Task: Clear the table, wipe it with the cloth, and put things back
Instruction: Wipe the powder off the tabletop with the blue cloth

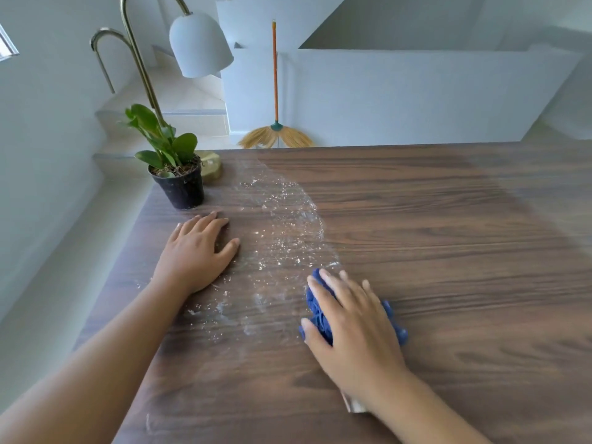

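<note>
A dark wooden table (pixel 448 219) fills the view. A band of white powdery smear (pixel 282 225) runs down its left-middle part. My right hand (pixel 349 318) presses a bunched blue cloth (pixel 315 302) flat on the wood at the smear's right edge. My left hand (pixel 198 248) lies palm down on the table to the left of the smear, fingers apart, holding nothing. A small green plant in a black pot (pixel 179 184) stands at the far left corner, just beyond my left hand.
A gold lamp base (pixel 213 166) sits behind the pot, its brass stem rising to a white shade (pixel 200 44). A broom (pixel 275 129) leans against the white wall beyond the far edge. A small pale object (pixel 354 406) shows under my right wrist.
</note>
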A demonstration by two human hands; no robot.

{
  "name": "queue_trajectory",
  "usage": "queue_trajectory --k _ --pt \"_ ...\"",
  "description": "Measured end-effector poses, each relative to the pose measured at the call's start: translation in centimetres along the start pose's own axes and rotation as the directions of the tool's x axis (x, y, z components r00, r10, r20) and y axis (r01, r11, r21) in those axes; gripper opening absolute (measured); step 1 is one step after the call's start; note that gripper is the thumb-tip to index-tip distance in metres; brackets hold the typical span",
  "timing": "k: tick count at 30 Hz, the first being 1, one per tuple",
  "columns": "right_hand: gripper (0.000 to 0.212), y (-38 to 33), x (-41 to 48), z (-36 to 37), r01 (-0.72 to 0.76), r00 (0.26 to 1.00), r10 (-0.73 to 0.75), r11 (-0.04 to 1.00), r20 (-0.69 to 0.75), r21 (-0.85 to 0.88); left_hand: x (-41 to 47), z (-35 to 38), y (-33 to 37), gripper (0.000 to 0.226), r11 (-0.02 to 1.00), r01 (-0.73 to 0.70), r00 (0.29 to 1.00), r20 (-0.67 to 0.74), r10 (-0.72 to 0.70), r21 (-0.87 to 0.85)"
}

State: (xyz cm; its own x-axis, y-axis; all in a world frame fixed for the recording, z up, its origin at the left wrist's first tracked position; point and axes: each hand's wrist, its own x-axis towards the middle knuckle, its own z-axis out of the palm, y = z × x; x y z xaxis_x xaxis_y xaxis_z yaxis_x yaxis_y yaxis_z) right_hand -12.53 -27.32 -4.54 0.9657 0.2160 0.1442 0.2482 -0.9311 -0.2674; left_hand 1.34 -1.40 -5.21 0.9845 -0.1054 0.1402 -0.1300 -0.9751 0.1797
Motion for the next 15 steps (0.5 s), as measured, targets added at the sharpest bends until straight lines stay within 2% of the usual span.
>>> queue_trajectory --k 2,6,7,9,11,13,15 --pt "0.056 2.4 2.8 -0.3 0.068 0.996 -0.069 0.997 0.061 0.025 0.0 0.0 0.0 0.065 1.000 0.001 1.000 -0.002 -0.001 -0.002" --pt "0.041 5.7 9.2 -0.4 -0.127 0.988 0.129 0.991 -0.082 0.032 -0.1 0.0 0.3 0.059 0.999 0.002 0.999 -0.041 -0.003 -0.035" --pt "0.039 5.4 10.6 -0.1 -0.137 0.985 0.140 0.990 -0.100 0.031 -0.1 0.0 0.4 0.057 0.999 0.000 0.999 -0.054 -0.002 -0.037" --pt "0.038 3.6 12.2 0.5 -0.062 0.994 0.067 0.996 -0.091 0.061 -0.1 -0.1 0.5 0.055 0.999 0.000 0.998 -0.068 -0.003 -0.037" --pt "0.037 2.3 11.1 0.4 0.087 0.996 -0.082 0.988 -0.043 0.127 -0.1 -0.1 0.3 0.056 0.999 0.001 0.998 -0.063 -0.003 -0.040" --pt "0.039 2.5 7.8 -0.4 0.231 0.968 -0.246 0.949 0.041 0.216 -0.1 0.1 0.2 0.056 0.999 -0.004 0.998 -0.064 0.001 -0.043" --pt "0.042 4.7 4.4 -1.3 0.303 0.939 -0.335 0.915 0.081 0.267 -0.1 0.3 0.2 0.056 0.999 -0.010 0.997 -0.071 0.007 -0.037"
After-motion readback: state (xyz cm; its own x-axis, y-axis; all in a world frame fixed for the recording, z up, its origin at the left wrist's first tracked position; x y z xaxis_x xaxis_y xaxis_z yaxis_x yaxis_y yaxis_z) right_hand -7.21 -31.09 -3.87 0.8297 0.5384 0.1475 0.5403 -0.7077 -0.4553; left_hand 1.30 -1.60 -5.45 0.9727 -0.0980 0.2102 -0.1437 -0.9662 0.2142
